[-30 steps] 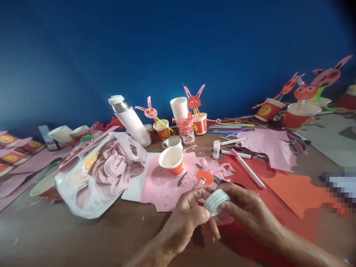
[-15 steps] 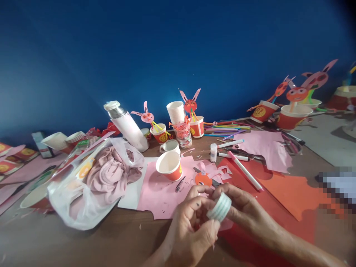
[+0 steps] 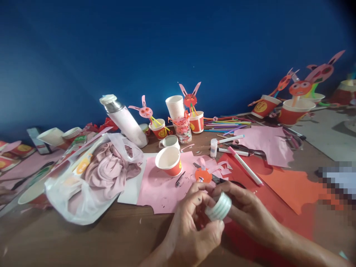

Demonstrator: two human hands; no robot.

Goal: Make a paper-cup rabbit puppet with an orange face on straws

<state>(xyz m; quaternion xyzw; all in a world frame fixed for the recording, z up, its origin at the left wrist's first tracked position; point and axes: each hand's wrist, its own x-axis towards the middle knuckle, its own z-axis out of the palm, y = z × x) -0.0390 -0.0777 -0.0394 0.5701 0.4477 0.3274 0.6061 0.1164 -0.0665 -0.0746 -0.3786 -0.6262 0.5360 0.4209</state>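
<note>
A roll of clear tape with a pale green-white side is held up above the table. My left hand grips it from the left, its thumb below the roll and its fingers curled behind. From the right, my right hand closes on the roll, with its fingertips at the far edge close to the left fingertips. Just beyond the hands lie an orange paper disc and scissors, partly hidden by the fingers. A red and white paper cup stands on the pink paper, beside a small dark pen-like piece.
At left is a plastic bag with pink cloth inside; a white flask leans behind it. Markers lie on red paper at right. Cups with rabbit-like paper heads stand along the blue wall. Orange paper lies at far right.
The tape roll has turned slightly between my fingers, and both hands stay almost in place. The whole scene has shifted a little upward in the view.
</note>
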